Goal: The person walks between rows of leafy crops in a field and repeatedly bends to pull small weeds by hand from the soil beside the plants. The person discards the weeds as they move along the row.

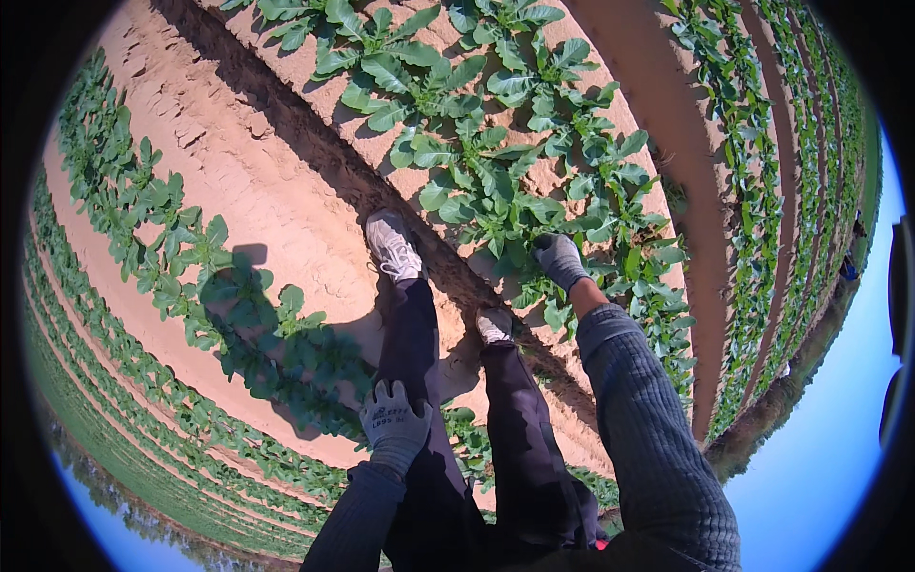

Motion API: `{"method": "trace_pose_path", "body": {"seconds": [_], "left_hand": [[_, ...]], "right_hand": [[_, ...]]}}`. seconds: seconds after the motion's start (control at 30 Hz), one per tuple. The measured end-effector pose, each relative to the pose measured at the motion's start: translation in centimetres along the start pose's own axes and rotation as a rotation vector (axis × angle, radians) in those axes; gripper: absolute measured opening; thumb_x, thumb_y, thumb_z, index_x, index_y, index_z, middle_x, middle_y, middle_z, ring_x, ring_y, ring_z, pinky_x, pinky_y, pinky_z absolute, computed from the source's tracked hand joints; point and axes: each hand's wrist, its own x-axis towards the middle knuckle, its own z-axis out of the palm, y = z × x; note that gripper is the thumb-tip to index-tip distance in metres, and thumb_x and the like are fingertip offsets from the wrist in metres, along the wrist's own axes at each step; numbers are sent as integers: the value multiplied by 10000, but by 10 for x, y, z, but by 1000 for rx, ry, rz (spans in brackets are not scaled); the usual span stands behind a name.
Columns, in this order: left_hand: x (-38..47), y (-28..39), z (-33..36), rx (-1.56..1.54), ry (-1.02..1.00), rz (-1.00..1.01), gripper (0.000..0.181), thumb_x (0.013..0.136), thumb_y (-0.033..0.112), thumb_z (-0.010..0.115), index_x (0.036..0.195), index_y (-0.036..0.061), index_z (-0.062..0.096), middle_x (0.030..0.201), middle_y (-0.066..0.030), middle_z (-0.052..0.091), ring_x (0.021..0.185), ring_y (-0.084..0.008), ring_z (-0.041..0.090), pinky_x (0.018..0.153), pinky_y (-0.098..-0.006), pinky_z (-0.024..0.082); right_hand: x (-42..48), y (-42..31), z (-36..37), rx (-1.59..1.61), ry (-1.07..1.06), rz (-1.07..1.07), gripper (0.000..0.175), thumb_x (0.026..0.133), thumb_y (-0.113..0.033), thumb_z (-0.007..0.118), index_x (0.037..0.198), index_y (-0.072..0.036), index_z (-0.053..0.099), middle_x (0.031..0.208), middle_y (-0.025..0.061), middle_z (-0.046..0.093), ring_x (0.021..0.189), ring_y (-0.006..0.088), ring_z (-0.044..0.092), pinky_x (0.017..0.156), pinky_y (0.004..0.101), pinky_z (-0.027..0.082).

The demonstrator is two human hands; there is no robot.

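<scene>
My left hand [395, 427], in a light grey work glove with printing on its back, lies on my dark trouser leg [411, 343]. Its fingers are slightly apart and nothing is in them. In a grey glove with a darker fingertip area, my right hand [561, 261] reaches down among the leafy green crop plants [493, 193] of the raised bed. Its fingers curl downward by the leaves, and their tips are hidden, so I cannot tell whether they grip anything.
My laced shoe [395, 247] stands in the sandy furrow [286, 193]; the other shoe [495, 325] is by the bed's shaded edge. A second plant row [179, 250] runs at left, partly under my shadow. More crop rows [736, 143] stretch off at right.
</scene>
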Motion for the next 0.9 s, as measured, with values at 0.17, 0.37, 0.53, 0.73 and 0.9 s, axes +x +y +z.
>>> {"method": "trace_pose_path", "body": {"seconds": [0.17, 0.37, 0.53, 0.73, 0.9], "left_hand": [[5, -2, 7, 20, 30, 45, 591, 741, 395, 637, 1206, 44, 534, 1275, -201, 493, 1170, -388, 473, 912, -530, 419], [8, -3, 13, 36, 74, 111, 579, 736, 379, 640, 1197, 44, 536, 1259, -204, 497, 1150, -397, 480, 896, -539, 427], [10, 0, 5, 67, 39, 101, 571, 733, 365, 642, 1192, 44, 531, 1250, -206, 498, 1143, -403, 485, 900, -538, 430], [9, -3, 2, 65, 13, 96, 561, 727, 360, 660, 1160, 21, 546, 1237, -248, 500, 1133, -425, 476, 928, -529, 428], [9, -4, 3, 86, 32, 108, 561, 728, 362, 658, 1165, 28, 545, 1239, -252, 499, 1134, -429, 476, 926, -531, 431]], "right_hand": [[5, 29, 35, -61, -147, 171, 354, 765, -330, 683, 1004, -70, 708, 982, 181, 690, 950, 332, 655, 845, 406, 515], [13, 35, 58, -140, -123, 299, 373, 782, -316, 641, 1058, -69, 686, 1065, 211, 666, 1024, 360, 632, 863, 429, 510], [13, 13, 54, 10, -22, 370, 324, 809, -200, 553, 1058, -38, 682, 1087, 219, 660, 1039, 374, 630, 868, 448, 508], [34, 4, 55, 20, -38, 505, 318, 830, -186, 533, 1054, -33, 699, 1112, 212, 658, 1045, 366, 637, 876, 445, 510], [40, 4, 34, -86, -185, 376, 314, 817, -193, 550, 1046, -45, 707, 1121, 194, 662, 1056, 351, 637, 877, 428, 514]]}}
